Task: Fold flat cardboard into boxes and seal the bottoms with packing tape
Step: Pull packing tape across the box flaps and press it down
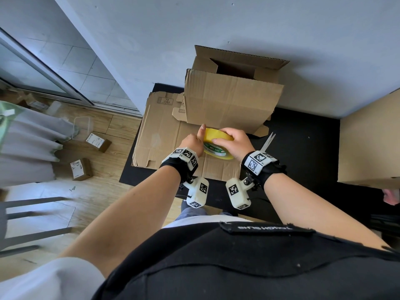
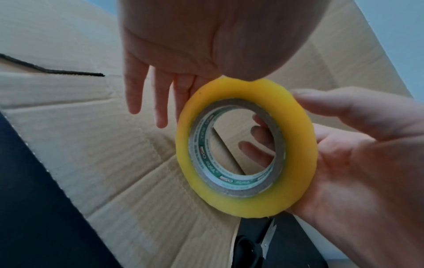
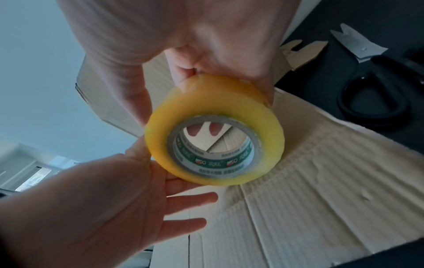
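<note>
A yellow packing tape roll (image 1: 209, 135) (image 2: 298, 145) (image 3: 270, 141) hangs just above a flat cardboard sheet (image 1: 162, 135) (image 2: 114, 163) (image 3: 321, 199) on the black table. My right hand (image 1: 236, 140) (image 2: 355, 145) (image 3: 183, 45) grips the roll across its rim, thumb on one side, fingers on the other. My left hand (image 1: 192, 141) (image 2: 183, 45) (image 3: 103, 199) touches the roll with its fingers straight, the thumb lying along the rim. Behind the roll stands a folded cardboard box (image 1: 229, 100), its top flaps up.
Black-handled scissors (image 1: 268, 140) (image 2: 259, 244) (image 3: 371, 90) lie on the black table (image 1: 303, 152) right of my hands. A large cardboard box (image 1: 372, 139) stands at the far right. The wall is close behind. Left on the floor are a chair (image 1: 32, 213) and small parcels (image 1: 80, 169).
</note>
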The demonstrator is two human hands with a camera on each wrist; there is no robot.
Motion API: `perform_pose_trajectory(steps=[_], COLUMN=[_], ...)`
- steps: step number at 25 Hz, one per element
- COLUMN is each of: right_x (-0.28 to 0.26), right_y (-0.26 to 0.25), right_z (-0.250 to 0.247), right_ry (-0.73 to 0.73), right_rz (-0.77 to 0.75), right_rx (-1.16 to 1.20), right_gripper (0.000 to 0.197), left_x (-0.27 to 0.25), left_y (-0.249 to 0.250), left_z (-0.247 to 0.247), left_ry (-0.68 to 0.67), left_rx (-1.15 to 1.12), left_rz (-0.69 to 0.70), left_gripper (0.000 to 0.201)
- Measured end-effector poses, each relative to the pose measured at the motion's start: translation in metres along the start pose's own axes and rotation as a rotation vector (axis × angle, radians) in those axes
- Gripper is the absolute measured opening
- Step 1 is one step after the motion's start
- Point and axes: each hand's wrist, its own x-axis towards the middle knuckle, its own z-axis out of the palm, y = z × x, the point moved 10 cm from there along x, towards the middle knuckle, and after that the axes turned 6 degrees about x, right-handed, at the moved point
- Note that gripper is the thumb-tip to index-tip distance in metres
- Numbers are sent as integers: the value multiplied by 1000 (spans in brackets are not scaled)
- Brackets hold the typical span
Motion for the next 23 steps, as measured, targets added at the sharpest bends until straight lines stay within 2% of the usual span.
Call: perform_pose_trajectory(steps=[3, 6, 10, 12, 14, 16, 18, 20, 23], right_x=[-2, -2, -6, -8, -12, -17, -21, -23, -15], right_y=[3, 10, 24, 29, 32, 35, 29, 21, 11], right_z=[-3, -4, -6, -9, -13, -11, -6, -3, 0], right_ry=[0, 31, 66, 66, 84, 74, 21, -28, -70], right_rz=[40, 103, 231, 276, 325, 376, 380, 363, 333], right_rx=[72, 90, 144, 206, 318, 467, 581, 576, 359], right_gripper=[26, 25, 47, 34, 25, 30, 18, 10, 38], left_x=[-4, -8, -14, -19, -23, -23, -21, -20, -19], left_y=[-1, -3, -8, -14, -11, -6, -4, -1, 9], left_z=[1, 4, 20, 30, 34, 36, 32, 23, -3], left_ry=[-8, -27, -184, -254, -297, -322, -336, -310, -108], left_rx=[-47, -154, -340, -519, -642, -718, -824, -893, -749], left_rz=[1, -51, -116, -168, -182, -192, -213, -208, -90], left_gripper=[65, 74, 104, 116, 103, 83, 74, 69, 47])
